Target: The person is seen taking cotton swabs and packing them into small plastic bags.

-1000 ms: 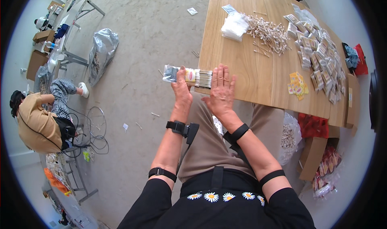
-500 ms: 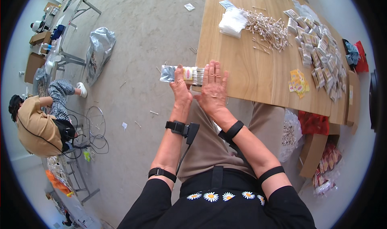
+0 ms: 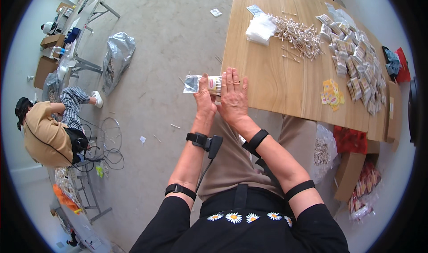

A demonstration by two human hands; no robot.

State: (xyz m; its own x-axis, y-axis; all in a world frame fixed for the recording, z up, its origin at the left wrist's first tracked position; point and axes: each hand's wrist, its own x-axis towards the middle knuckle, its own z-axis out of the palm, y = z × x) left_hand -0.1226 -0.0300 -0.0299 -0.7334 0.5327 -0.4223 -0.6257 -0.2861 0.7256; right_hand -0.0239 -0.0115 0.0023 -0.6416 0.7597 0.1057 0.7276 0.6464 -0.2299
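At the left edge of the wooden table, my left hand [image 3: 205,102] is closed around a small clear plastic bag of cotton swabs [image 3: 191,84] with a yellow and white card in it. My right hand [image 3: 233,102] lies flat with its fingers stretched out, its palm side against the swab ends at the bag's right end; it hides those ends. On the table beyond are a loose pile of cotton swabs [image 3: 299,37] and a stack of clear plastic bags [image 3: 260,29]. Yellow cards [image 3: 331,93] lie to the right.
Many filled swab packs [image 3: 359,59] are heaped along the table's [image 3: 276,83] right side. Below it stand a cardboard box [image 3: 349,175] and a clear bag of swabs [image 3: 323,153]. At the left sits another person [image 3: 47,135], near a silver plastic sack [image 3: 119,59] and cables [image 3: 111,150] on the floor.
My right hand has moved closer to my left, and less of the swabs shows between them. The view has shifted slightly.
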